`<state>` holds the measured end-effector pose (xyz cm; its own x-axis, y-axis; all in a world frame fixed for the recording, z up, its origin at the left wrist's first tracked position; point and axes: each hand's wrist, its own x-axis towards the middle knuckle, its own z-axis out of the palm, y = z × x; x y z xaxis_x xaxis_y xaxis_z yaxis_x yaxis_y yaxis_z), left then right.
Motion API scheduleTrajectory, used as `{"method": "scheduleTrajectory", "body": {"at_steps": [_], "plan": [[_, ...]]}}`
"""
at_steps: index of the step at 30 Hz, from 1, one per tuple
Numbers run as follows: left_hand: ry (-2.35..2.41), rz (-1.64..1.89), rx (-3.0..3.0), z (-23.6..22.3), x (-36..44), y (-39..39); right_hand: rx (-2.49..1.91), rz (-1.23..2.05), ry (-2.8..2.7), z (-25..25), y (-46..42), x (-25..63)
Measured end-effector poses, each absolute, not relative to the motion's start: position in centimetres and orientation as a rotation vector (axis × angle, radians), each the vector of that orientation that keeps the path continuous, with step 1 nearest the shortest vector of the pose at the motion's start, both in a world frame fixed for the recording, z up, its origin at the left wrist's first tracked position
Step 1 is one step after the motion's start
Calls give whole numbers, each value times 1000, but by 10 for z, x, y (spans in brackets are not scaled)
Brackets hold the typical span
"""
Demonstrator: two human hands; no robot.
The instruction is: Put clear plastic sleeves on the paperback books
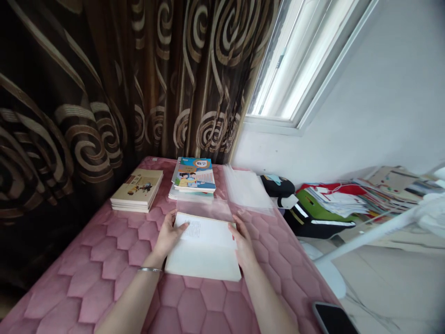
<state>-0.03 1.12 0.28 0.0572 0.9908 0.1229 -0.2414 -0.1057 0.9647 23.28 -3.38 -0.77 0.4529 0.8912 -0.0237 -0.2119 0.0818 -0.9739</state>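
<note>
An open book (pixel 203 255) rests on the pink quilted surface in front of me, a page with a block of small print on its far half. My left hand (pixel 171 235) grips the book's upper left edge, thumb over the page and fingers behind. On the opposite edge my right hand (pixel 241 239) pinches the book with its thumb on top, beside a small red mark. A clear plastic sheet (pixel 205 207) shows just past the book's far edge; whether it is attached to the book I cannot tell.
Tan books (pixel 137 189) are stacked at the left, and textbooks with a blue cover (pixel 195 174) on top stand behind. Clear plastic covers (pixel 247 188) lie at the back right. A phone (pixel 333 319) sits near the right edge; a white stand (pixel 368 236) rises beyond.
</note>
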Motion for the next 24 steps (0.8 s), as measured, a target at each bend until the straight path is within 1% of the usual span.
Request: {"method": "scheduleTrajectory", "body": {"at_steps": [4,10,16,20,24], "plan": [[934,1345,1104,5,0,7,-1173,993,-623,-8,-37,230],[932,1336,1018,14,1,4,-1193,991,-586,0,-40,228],[929,1271,968,19,-5,-11,-1209,1017,-494,-4,-75,218],[927,1231,973,19,-16,-35,-1254,980,-582,-10,-99,212],[952,1289,992,17,-20,-45,-1242,969,-719,3,-91,214]]}}
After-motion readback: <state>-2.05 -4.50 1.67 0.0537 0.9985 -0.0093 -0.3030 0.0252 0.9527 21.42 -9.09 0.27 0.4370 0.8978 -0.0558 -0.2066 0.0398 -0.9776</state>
